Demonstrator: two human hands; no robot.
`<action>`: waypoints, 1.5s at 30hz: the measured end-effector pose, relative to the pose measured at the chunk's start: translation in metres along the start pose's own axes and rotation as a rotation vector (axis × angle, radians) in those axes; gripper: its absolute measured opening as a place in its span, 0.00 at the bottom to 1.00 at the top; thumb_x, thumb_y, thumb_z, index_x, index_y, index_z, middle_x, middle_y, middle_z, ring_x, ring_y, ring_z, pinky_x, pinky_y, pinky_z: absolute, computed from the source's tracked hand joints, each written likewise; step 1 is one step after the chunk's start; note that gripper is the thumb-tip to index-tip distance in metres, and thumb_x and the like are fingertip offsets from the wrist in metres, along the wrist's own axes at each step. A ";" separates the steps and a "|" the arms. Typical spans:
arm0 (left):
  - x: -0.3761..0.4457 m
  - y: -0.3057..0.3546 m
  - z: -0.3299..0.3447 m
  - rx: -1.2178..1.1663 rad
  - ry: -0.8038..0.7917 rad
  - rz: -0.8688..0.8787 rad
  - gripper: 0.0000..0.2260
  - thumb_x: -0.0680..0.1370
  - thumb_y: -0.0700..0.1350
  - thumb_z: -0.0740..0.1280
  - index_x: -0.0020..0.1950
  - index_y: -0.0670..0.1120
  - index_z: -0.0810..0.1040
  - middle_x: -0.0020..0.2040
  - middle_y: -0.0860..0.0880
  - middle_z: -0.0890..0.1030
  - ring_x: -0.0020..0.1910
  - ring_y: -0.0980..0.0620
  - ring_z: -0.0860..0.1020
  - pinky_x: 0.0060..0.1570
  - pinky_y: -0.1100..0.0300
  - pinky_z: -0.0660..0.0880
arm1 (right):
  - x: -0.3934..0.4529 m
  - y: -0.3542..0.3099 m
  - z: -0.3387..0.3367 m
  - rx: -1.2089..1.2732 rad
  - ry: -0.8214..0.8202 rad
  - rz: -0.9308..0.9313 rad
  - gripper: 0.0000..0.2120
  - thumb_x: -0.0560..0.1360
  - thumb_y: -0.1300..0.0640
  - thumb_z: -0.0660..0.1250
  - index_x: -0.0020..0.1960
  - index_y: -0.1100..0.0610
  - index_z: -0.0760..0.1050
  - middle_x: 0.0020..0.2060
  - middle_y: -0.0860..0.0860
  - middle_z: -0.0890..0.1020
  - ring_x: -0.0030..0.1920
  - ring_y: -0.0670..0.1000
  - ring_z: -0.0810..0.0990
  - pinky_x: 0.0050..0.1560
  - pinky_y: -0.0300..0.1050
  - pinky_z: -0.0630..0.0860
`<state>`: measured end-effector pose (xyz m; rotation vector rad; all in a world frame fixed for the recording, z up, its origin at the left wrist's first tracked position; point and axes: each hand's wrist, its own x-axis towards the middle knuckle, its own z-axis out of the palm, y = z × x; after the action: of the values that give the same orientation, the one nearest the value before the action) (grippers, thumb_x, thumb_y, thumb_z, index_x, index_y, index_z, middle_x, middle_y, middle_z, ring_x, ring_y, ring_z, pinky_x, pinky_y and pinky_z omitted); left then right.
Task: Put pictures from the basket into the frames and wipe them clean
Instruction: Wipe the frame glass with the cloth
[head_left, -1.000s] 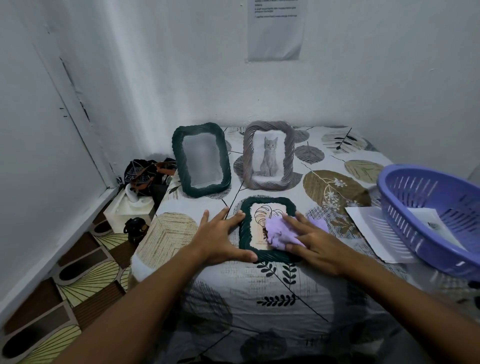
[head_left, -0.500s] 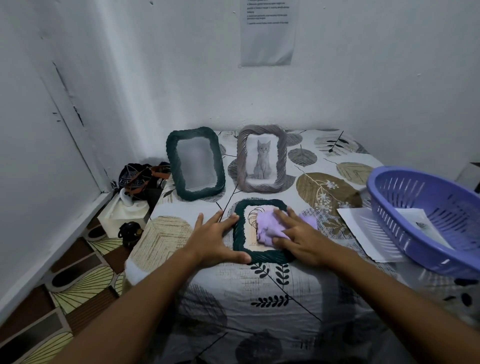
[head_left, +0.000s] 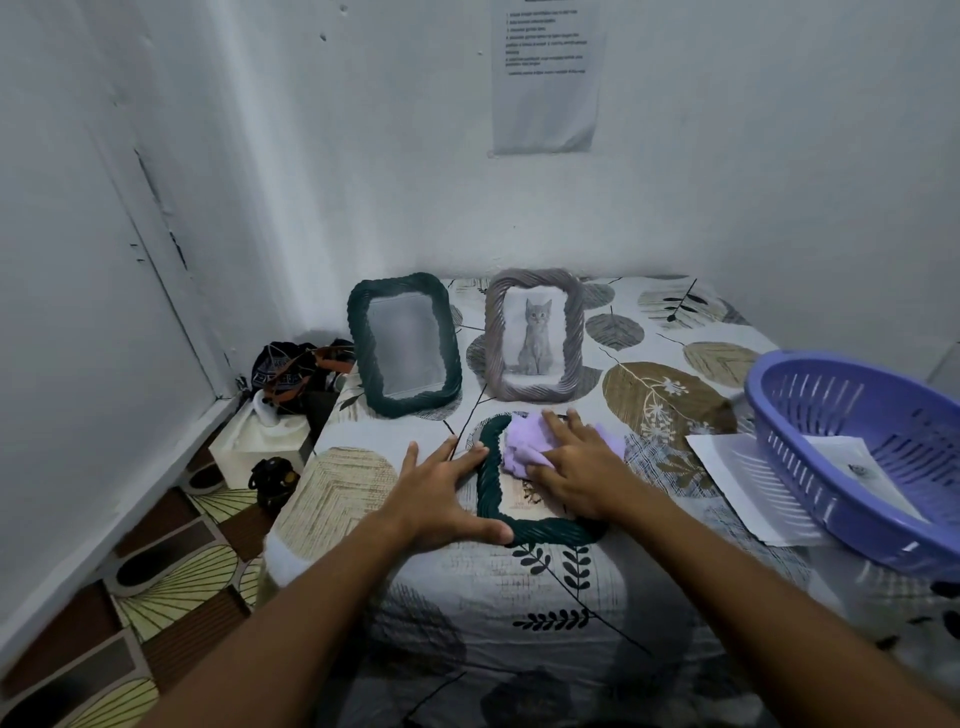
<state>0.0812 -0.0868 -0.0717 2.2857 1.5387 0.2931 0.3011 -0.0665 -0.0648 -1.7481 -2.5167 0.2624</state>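
So the dark green frame (head_left: 491, 512) lies flat on the leaf-print bedsheet (head_left: 519, 597), a picture inside. Left hand (head_left: 441, 501) rests with fingers spread flat against its left edge, gripping nothing. Right hand (head_left: 574, 467) presses a lilac cloth (head_left: 524, 447) onto the glass, fingers straight (not curled round it). The purple basket (head_left: 852, 457) sits well right, a picture inside.

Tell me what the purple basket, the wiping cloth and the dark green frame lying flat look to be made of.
Purple basket: moulded plastic, judging by its slotted walls and slight sheen. Wiping cloth: soft lilac fabric, matte, bunched in folds under the right hand. Dark green frame: rope-twist moulding, faintly glossy, probably plastic or resin; painted wood cannot be ruled out.
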 end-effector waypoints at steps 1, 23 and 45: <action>0.001 -0.001 0.001 0.003 -0.002 -0.005 0.56 0.54 0.80 0.60 0.78 0.57 0.53 0.79 0.45 0.51 0.78 0.48 0.45 0.73 0.45 0.35 | -0.008 -0.001 0.002 0.005 -0.002 -0.033 0.21 0.82 0.44 0.50 0.73 0.44 0.64 0.78 0.54 0.43 0.77 0.58 0.39 0.74 0.53 0.41; 0.005 -0.007 0.005 -0.019 -0.004 -0.025 0.59 0.50 0.83 0.60 0.77 0.59 0.53 0.79 0.44 0.52 0.78 0.48 0.45 0.74 0.42 0.37 | -0.029 -0.008 0.000 0.031 -0.004 -0.164 0.19 0.82 0.45 0.51 0.71 0.44 0.68 0.78 0.51 0.45 0.77 0.56 0.39 0.72 0.48 0.34; 0.002 -0.004 0.002 -0.037 0.005 0.006 0.61 0.48 0.83 0.56 0.78 0.58 0.54 0.79 0.49 0.53 0.78 0.50 0.44 0.74 0.46 0.35 | -0.039 -0.011 0.012 0.022 0.051 0.009 0.21 0.83 0.44 0.47 0.75 0.40 0.59 0.78 0.54 0.42 0.77 0.56 0.37 0.74 0.47 0.36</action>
<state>0.0796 -0.0838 -0.0746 2.2635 1.5167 0.3261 0.3024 -0.1083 -0.0734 -1.7356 -2.4619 0.2415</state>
